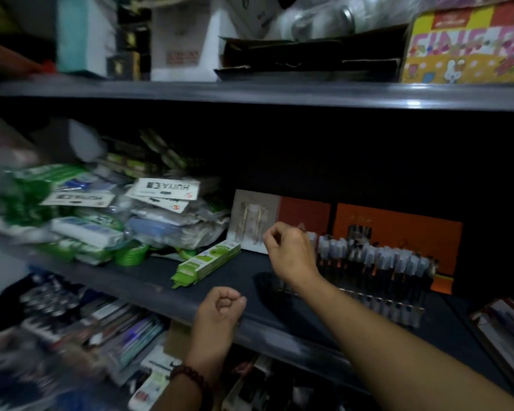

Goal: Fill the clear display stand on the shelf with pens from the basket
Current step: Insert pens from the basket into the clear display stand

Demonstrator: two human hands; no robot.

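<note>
While the far left of the view is smearing into blur, a heap of green and white packets (80, 221) is lying on the left part of the dark shelf (166, 280), with white header cards on top of it. Just to the right of that heap, a flat green and white box (207, 264) is resting on the shelf at a slant, apart from the stand. Below it, at the shelf's front edge, the left hand (221, 307) is sitting curled into a closed fist, with a beaded bracelet (190, 376) around the wrist; whether anything is inside the fist, I cannot tell. Further right and higher, the right hand (288, 247) is reaching over the shelf with its fingers pinched together at the left end of the clear display stand (368, 298); what they are pinching is too small and blurred to make out. Behind that hand a pale card (250, 221) with two thin items on it is leaning against the back of the shelf. The stand is sitting on the right half of the shelf, and a row of pens (374, 256) with pale caps is standing upright in it. Behind the pens an orange card (398, 229) is leaning upright. On the shelf above, at the far right, a yellow patterned box (469, 46) is sitting.
</note>
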